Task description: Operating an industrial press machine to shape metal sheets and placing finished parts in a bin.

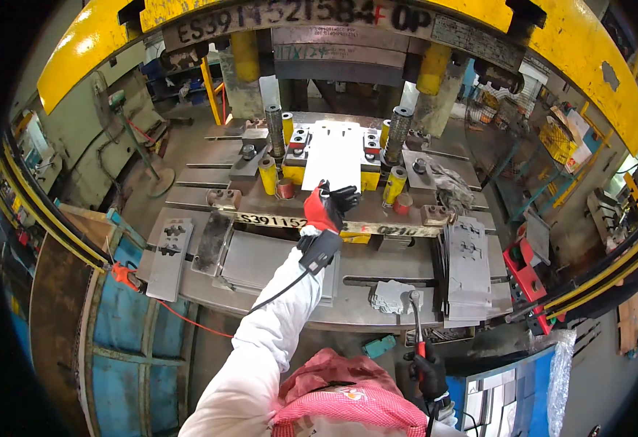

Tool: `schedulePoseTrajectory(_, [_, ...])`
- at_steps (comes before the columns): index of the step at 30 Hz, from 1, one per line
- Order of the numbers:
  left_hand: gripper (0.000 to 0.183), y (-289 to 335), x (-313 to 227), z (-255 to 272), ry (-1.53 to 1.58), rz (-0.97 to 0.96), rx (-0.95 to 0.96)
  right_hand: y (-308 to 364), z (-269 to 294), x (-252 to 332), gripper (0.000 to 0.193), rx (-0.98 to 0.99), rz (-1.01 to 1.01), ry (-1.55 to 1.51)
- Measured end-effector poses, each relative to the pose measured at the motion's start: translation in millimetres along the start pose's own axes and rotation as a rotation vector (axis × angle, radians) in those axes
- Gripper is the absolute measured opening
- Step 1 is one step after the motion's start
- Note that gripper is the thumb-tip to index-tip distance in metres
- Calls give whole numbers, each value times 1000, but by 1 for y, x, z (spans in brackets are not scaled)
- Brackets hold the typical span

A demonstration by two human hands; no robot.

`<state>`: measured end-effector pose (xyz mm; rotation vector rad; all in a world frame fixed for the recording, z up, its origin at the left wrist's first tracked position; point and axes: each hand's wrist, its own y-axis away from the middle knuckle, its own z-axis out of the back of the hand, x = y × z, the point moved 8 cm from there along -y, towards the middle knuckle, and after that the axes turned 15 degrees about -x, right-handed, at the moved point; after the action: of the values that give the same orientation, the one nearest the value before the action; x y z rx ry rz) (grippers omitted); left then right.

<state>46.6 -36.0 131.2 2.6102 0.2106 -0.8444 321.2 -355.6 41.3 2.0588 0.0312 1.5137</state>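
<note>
While the right hand [429,371] is clenching the red handle of a rod tool [418,335] at five o'clock from the middle of the view, a blue crate [539,386] is standing just beside it, between four and five. Flat grey panels [490,408] are showing inside the crate, and clear plastic film [560,379] is hanging along its right side. The tool's far end is meeting a small pile of grey plates [391,297], which is lying on the press bed [355,307]. Beyond, a stack of cut-out plates [466,273] is resting between three and four o'clock, and a stack of grey sheets [268,258] is lying toward eight.

Near the middle, the left hand [331,207], gloved in red and black, is touching the near edge of a white sheet [333,156]; whether its grip is pinching that edge, I cannot tell. This sheet is lying at twelve o'clock over the die [370,180], between yellow posts [394,186]. Farther off, toward two o'clock, a yellow basket [556,142] is standing, its contents appearing too small to make out.
</note>
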Motion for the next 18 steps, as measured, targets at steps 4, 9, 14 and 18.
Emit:
schedulePoseTrajectory(4, [51, -28, 5, 4, 59, 3, -83, 12, -8, 5, 57, 47, 58, 57])
schedulePoseTrajectory(9, [55, -41, 17, 3, 105, 87, 0, 19, -7, 0, 55, 35, 63, 90])
schedulePoseTrajectory(14, [48, -68, 6, 35, -18, -83, -125, 30, -23, 8, 41, 30, 80, 167])
schedulePoseTrajectory(18, [44, -28, 9, -6, -56, 62, 23, 31, -24, 9, 39, -53, 59, 142])
